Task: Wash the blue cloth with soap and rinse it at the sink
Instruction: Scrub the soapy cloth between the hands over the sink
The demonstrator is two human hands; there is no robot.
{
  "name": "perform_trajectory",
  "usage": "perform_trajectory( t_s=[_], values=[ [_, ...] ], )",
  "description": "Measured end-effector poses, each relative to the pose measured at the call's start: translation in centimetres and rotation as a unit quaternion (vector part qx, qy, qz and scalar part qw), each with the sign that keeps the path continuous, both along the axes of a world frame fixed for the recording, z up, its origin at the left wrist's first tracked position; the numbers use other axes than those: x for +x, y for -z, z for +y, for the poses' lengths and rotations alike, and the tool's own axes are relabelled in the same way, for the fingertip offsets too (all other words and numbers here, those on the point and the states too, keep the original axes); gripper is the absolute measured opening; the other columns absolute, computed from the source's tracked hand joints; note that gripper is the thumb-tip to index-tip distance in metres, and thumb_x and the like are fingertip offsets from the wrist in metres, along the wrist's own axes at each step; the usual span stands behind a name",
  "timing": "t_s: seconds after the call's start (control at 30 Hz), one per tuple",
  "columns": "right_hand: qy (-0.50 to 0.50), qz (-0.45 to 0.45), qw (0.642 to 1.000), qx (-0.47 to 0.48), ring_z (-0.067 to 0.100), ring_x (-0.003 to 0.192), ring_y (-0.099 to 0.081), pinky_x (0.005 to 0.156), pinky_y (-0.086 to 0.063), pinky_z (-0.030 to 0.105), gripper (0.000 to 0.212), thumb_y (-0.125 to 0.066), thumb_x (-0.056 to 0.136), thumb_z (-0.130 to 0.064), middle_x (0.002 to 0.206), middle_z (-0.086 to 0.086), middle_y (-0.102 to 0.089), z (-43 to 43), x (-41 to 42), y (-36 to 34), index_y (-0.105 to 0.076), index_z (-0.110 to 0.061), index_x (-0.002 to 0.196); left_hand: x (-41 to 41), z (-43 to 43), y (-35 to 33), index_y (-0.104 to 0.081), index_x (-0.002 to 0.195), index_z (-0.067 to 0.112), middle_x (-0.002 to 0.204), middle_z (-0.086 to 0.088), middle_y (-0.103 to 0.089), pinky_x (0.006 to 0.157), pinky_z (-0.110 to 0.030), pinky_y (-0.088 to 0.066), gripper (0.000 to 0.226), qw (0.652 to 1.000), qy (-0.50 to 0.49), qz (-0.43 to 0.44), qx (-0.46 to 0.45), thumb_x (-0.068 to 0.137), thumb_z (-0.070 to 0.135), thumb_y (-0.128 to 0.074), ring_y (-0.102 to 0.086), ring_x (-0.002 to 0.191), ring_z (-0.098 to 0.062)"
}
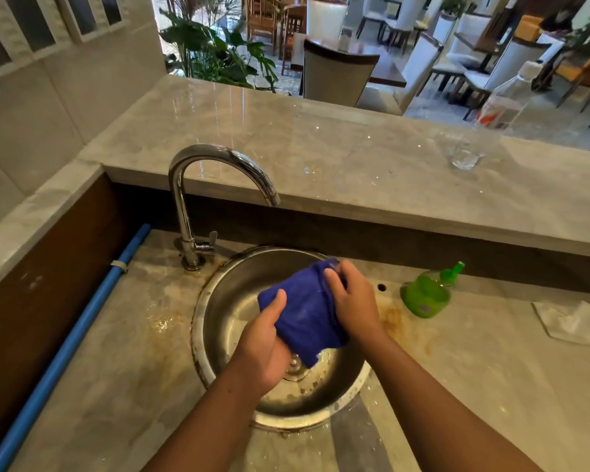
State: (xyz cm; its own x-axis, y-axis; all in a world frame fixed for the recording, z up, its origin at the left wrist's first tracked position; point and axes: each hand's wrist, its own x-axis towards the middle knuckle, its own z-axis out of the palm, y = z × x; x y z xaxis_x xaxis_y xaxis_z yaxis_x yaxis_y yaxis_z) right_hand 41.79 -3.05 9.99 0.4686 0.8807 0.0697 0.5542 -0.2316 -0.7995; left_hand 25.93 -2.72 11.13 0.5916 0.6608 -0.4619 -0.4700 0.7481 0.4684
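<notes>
Checker: Forearms first. State position.
Operator: Both enter from the bottom edge and meet over the sink (pixel 215 321), a round steel bowl set in the counter (pixel 123 369).
Checker: Left hand (pixel 264 345) grip?
Operator: Closed round the lower left part of the cloth (pixel 305 315). Thumb lies on top; fingers wrap underneath, out of sight.
Checker: Right hand (pixel 353 301)?
Operator: Closed on the upper right edge of the cloth. Fingers curl over the bunched fabric.
Checker: Cloth location?
Operator: Held between both hands, above the bowl. It is blue, bunched and folded. One corner hangs down just above the drain (pixel 295 366).
Checker: Tap (pixel 198 185)?
Operator: Mounted at the rear left of the sink. Spout arcs toward the bowl; its outlet sits above and behind the cloth.
Checker: Soap?
Operator: Green soap bottle (pixel 426 296) stands on the counter just right of the sink, near the right hand but apart from it.
Checker: Other items?
Operator: Blue pipe (pixel 75 328) runs along the left wall. Glass (pixel 465 155) stands on the raised ledge (pixel 321 148) behind the sink.
</notes>
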Motion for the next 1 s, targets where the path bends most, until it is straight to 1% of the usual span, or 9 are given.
perform_trajectory(
  t_s=[0.1, 0.2, 0.33, 0.43, 0.53, 0.67, 0.77, 0.87, 1.0],
  values=[
    [-0.023, 0.009, 0.996, 0.082, 0.004, 0.059, -0.05, 0.055, -0.041, 0.017, 0.023, -0.052, 0.101, -0.026, 0.068, -0.004, -0.055, -1.4, -1.3, -2.6, -0.053, -0.019, 0.079, -0.8, 1.5, 0.0, -0.062, 0.121, 0.008, 0.116, -0.012, -0.073, 0.092, -0.042, -0.052, 0.036, 0.999, -0.019, 0.037, 0.03, 0.102, 0.032, -0.044, -0.07, 0.108, -0.026],
    [-0.094, -0.047, 0.989, 0.107, 0.005, 0.056, -0.051, 0.052, -0.038, 0.013, 0.024, -0.053, 0.099, -0.028, 0.062, -0.011, -0.052, -2.2, -4.8, -3.7, -0.048, -0.027, 0.075, -0.1, 1.6, -0.6, -0.064, 0.122, 0.007, 0.12, -0.016, -0.07, 0.092, -0.04, -0.051, 0.042, 0.999, -0.016, 0.032, 0.011, 0.103, 0.036, -0.04, -0.067, 0.109, -0.027],
    [-0.077, -0.201, 0.971, 0.101, 0.014, 0.054, -0.052, 0.049, -0.043, 0.032, 0.028, -0.043, 0.097, -0.04, 0.064, -0.005, -0.054, -1.2, -5.9, -0.7, -0.047, -0.02, 0.078, 0.9, 1.0, -0.5, -0.058, 0.132, 0.004, 0.13, -0.019, -0.065, 0.102, -0.04, -0.047, 0.05, 0.999, -0.011, -0.014, -0.036, 0.102, 0.04, -0.041, -0.061, 0.122, -0.028],
    [-0.043, -0.173, 0.983, 0.052, 0.01, 0.055, -0.048, 0.053, -0.035, 0.026, 0.023, -0.048, 0.1, -0.034, 0.067, -0.007, -0.052, 0.6, -2.6, 0.5, -0.045, -0.021, 0.081, 0.6, 0.5, -0.1, -0.053, 0.136, 0.006, 0.135, -0.019, -0.062, 0.111, -0.046, -0.038, 0.046, 0.999, -0.009, -0.026, -0.022, 0.105, 0.035, -0.034, -0.056, 0.128, -0.031],
    [-0.016, -0.09, 0.996, 0.004, 0.001, 0.058, -0.049, 0.057, -0.033, 0.017, 0.022, -0.05, 0.102, -0.03, 0.068, -0.01, -0.053, 1.1, 0.0, 0.1, -0.048, -0.025, 0.08, 0.0, 0.5, -0.4, -0.057, 0.129, 0.008, 0.124, -0.014, -0.07, 0.098, -0.043, -0.048, 0.039, 1.0, 0.013, 0.001, 0.0, 0.103, 0.032, -0.04, -0.065, 0.117, -0.028],
    [-0.033, -0.049, 0.993, 0.107, 0.001, 0.057, -0.052, 0.053, -0.037, 0.011, 0.028, -0.054, 0.1, -0.026, 0.064, -0.012, -0.052, -1.1, -1.2, -2.9, -0.047, -0.031, 0.073, -0.4, 1.6, -0.8, -0.06, 0.125, 0.009, 0.116, -0.013, -0.073, 0.092, -0.043, -0.051, 0.034, 1.0, -0.007, 0.012, 0.005, 0.103, 0.029, -0.042, -0.069, 0.109, -0.027],
    [-0.104, -0.124, 0.98, 0.114, 0.005, 0.055, -0.053, 0.052, -0.04, 0.015, 0.023, -0.053, 0.097, -0.034, 0.063, -0.012, -0.054, -2.4, -4.9, -2.6, -0.049, -0.028, 0.075, 0.8, 1.3, -0.9, -0.062, 0.125, 0.005, 0.117, -0.016, -0.072, 0.093, -0.04, -0.049, 0.045, 0.999, 0.005, 0.005, -0.035, 0.103, 0.037, -0.039, -0.067, 0.111, -0.027],
    [-0.079, -0.227, 0.966, 0.09, 0.01, 0.053, -0.05, 0.05, -0.042, 0.027, 0.024, -0.047, 0.095, -0.037, 0.064, -0.007, -0.055, -1.9, -5.4, 0.1, -0.05, -0.021, 0.078, 1.4, 0.6, -0.5, -0.055, 0.135, 0.003, 0.123, -0.018, -0.069, 0.095, -0.037, -0.049, 0.051, 0.999, -0.011, -0.001, -0.047, 0.102, 0.038, -0.039, -0.068, 0.113, -0.025],
    [0.024, -0.058, 0.998, -0.01, 0.012, 0.059, -0.049, 0.061, -0.038, 0.03, 0.024, -0.052, 0.1, -0.029, 0.068, -0.003, -0.054, 0.0, -0.5, 0.7, -0.051, -0.017, 0.078, 0.6, 0.0, -0.5, -0.055, 0.133, 0.005, 0.126, -0.018, -0.068, 0.099, -0.045, -0.048, 0.041, 1.0, 0.019, 0.013, -0.019, 0.102, 0.029, -0.042, -0.064, 0.118, -0.03]
  ],
)
